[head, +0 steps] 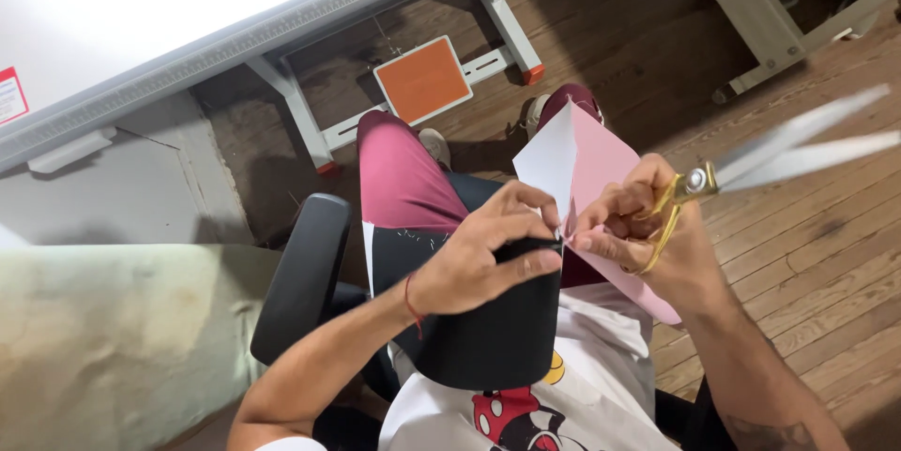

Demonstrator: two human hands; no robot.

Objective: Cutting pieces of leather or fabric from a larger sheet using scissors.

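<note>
Wooden floorboards lie below; left hand (479, 259) pinches black fabric (493, 329), right hand (648, 235) grips blurred scissors (751, 165), partly hiding pink paper (591, 165).

We count two hands: our left hand (469, 259) and our right hand (648, 235). We see one pair of scissors (751, 165) with gold handles, one pink sheet (601, 169), one piece of black fabric (493, 320), one orange pedal (422, 78) on the floor, one black chair armrest (305, 273), and two tables (141, 19) (751, 10).
</note>
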